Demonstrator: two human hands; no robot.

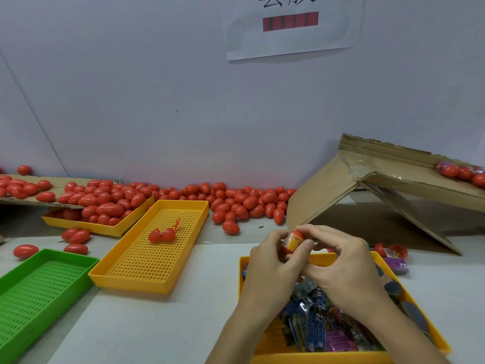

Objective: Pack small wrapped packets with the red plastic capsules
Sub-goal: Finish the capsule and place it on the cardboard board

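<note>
Packets [315, 324] heaped in your near yellow tray [433, 340] remain unpacked. Your left hand [273, 261] and right hand [341, 258] pinch one red capsule [294, 241], packet inside, above it; capsules [236, 203] litter the bench [162, 324].

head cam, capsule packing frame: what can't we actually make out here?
- Red capsule between left hand and right hand: fingers cover most of it, so closed or not is unclear.
- Packet tray: both forearms hide its middle; the bottom edge cuts off its near rim.
- Wall sign: top edge cuts off the text.
- Cardboard box: right edge cuts it off.
- Packet print: too small.
</note>
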